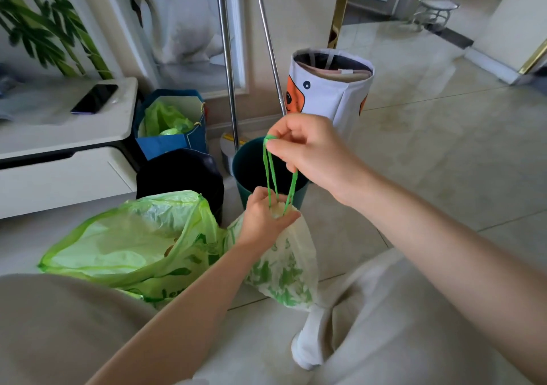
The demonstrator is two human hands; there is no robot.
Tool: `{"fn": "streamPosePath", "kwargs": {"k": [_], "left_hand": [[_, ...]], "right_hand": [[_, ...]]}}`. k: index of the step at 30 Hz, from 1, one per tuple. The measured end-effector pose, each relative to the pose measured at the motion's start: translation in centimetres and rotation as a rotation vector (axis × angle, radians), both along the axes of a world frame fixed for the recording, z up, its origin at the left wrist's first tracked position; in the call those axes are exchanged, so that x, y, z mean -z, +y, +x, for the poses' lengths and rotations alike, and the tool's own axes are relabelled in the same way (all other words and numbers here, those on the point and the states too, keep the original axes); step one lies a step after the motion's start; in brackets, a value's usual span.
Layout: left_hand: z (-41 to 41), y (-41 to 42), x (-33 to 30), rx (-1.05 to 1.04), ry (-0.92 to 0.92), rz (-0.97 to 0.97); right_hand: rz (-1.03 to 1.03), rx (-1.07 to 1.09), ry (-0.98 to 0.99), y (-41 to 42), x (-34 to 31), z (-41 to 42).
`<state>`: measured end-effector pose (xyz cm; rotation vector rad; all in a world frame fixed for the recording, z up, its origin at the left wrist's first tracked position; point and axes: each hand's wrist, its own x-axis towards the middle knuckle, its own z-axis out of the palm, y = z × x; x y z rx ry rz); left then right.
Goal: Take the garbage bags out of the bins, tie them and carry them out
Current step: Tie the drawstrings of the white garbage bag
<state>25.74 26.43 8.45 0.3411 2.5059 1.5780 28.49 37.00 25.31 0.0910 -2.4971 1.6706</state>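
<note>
Garbage bag (284,266), small and white, down on the tiled floor (429,162) between the knees — neck bunched in left hand (266,219), green drawstrings (273,174) pulled up taut by right hand (307,147). Cinched, not yet knotted. Bigger green bag (127,245) alongside, mouth gaping, untied. Beyond, teal bin (251,168) emptied — carrying out yet to come.

Left hand (268,216) clenched low; right hand (307,147) pinching, raised above.

Small white plastic garbage bag with green print (281,275): neck gripped by left hand (265,217); thin green drawstring loops (270,171) pulled upward, pinched by right hand (310,150). Round teal plastic bin (248,165) behind.
</note>
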Motion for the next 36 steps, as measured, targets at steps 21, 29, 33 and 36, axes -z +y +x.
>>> {"fn": "streamPosePath", "kwargs": {"k": [21,29,33,36], "left_hand": [[3.6,-3.3,2.3,-0.197,0.098,0.052],[4.6,-4.5,1.8,-0.192,0.093,0.142],[4.5,-4.8,0.9,-0.216,-0.111,0.340],[3.7,-5.1,1.0,-0.318,-0.279,0.421]], "right_hand": [[-0.089,-0.011,0.059,-0.5,2.5,0.5],[-0.148,0.011,0.004,-0.1,2.4,0.7],[-0.177,0.070,-0.015,0.8,2.3,0.7],[-0.113,0.142,0.007,1.8,2.9,0.7]]}}
